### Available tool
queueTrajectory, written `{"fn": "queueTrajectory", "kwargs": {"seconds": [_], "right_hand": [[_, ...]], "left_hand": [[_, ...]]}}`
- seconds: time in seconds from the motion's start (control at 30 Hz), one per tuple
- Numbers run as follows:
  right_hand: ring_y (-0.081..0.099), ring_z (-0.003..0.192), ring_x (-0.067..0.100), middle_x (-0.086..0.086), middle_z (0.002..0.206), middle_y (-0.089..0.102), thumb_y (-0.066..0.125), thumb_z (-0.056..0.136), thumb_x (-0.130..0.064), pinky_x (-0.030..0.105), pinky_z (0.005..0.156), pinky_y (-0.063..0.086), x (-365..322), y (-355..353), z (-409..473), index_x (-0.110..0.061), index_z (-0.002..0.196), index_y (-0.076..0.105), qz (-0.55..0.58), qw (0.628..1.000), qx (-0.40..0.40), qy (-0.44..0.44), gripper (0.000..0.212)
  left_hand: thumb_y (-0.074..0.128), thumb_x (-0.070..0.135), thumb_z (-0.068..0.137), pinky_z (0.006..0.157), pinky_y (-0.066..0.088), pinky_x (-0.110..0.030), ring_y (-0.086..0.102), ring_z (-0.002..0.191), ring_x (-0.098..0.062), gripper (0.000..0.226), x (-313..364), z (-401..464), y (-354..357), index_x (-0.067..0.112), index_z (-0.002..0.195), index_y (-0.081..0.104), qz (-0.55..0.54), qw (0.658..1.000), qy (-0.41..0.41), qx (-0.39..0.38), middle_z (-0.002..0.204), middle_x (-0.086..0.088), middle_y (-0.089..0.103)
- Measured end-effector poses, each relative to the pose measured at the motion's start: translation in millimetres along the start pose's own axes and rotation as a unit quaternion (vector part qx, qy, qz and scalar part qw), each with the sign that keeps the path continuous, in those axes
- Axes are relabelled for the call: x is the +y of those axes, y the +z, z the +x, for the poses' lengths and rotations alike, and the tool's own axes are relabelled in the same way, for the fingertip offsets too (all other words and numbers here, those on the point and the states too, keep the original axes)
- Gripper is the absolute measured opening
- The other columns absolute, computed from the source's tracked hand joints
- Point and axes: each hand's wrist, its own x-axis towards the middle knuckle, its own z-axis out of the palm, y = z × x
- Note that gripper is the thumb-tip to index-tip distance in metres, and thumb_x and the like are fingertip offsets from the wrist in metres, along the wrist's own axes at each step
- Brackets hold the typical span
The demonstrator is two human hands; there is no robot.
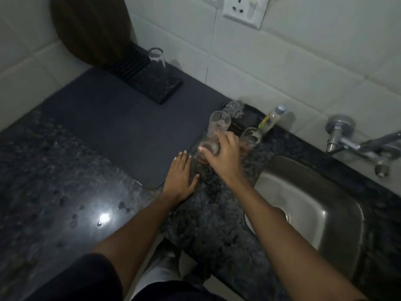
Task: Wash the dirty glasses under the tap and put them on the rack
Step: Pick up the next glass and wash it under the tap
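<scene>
Several glasses stand on the granite counter left of the sink. My right hand (pixel 223 156) grips the nearest dirty glass (pixel 209 148), thumb on its left side, brownish liquid at the bottom. A tall ribbed glass (pixel 219 123) stands just behind it, another dirty glass (pixel 250 139) to the right, and a textured glass (pixel 233 108) further back. My left hand (pixel 181 178) rests flat on the counter with fingers straight, at the edge of the dark mat (pixel 112 127). One clean glass (pixel 156 58) stands upside down on the black rack (pixel 156 83) at the back.
A steel sink (pixel 314 205) lies at the right, with the wall tap (pixel 355 145) above it. A small bottle (pixel 272 119) stands by the tiled wall. A wooden board (pixel 91 29) leans behind the rack. Water drops dot the counter at the left.
</scene>
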Motion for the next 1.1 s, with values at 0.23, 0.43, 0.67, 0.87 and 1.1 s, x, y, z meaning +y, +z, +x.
{"fn": "queueTrajectory", "kwargs": {"seconds": [0.23,0.43,0.67,0.87,1.1], "right_hand": [[0.057,0.116,0.028,0.011,0.127,0.057,0.085,0.081,-0.044,0.033,0.092,0.048,-7,12,-15,-0.008,0.140,0.054,0.023,0.995,-0.078,0.065,0.076],[0.067,0.105,0.022,0.007,0.121,0.069,0.091,0.076,-0.028,0.025,0.085,0.053,-11,8,-18,-0.014,0.130,0.057,0.094,0.988,-0.049,0.117,0.065],[0.067,0.101,0.017,0.001,0.112,0.072,0.092,0.070,-0.035,0.030,0.083,0.054,25,-60,-69,-0.018,0.127,0.061,0.104,0.983,0.039,0.149,0.067],[0.066,0.097,0.017,0.003,0.108,0.072,0.095,0.069,-0.034,0.020,0.079,0.045,70,-140,-118,-0.013,0.123,0.064,0.069,0.963,0.132,0.225,0.066],[0.066,0.090,0.016,-0.001,0.098,0.070,0.097,0.065,-0.031,0.018,0.079,0.043,106,-222,-120,-0.011,0.120,0.067,0.026,0.918,0.257,0.302,0.065]], "left_hand": [[0.032,0.048,0.107,0.129,0.006,-0.046,0.003,0.158,-0.033,0.075,10,-4,-4,-0.001,0.161,0.012,0.012,0.999,-0.009,-0.034,0.170,-0.021,0.005],[0.041,0.040,0.105,0.129,0.011,-0.043,0.013,0.157,-0.036,0.070,15,-4,-18,-0.003,0.158,0.024,-0.009,0.999,0.000,-0.038,0.167,-0.023,0.018],[0.056,0.038,0.096,0.113,0.043,-0.046,0.051,0.136,-0.037,0.058,63,-10,-38,0.002,0.142,0.054,-0.068,0.993,0.060,0.073,0.145,-0.021,0.056],[0.060,0.039,0.095,0.109,0.048,-0.044,0.055,0.132,-0.035,0.057,157,4,-43,0.004,0.140,0.057,-0.119,0.974,0.164,0.097,0.142,-0.019,0.059],[0.064,0.038,0.095,0.110,0.046,-0.043,0.051,0.136,-0.033,0.062,264,55,-55,0.004,0.145,0.052,-0.161,0.952,0.254,0.063,0.145,-0.019,0.056]]}}
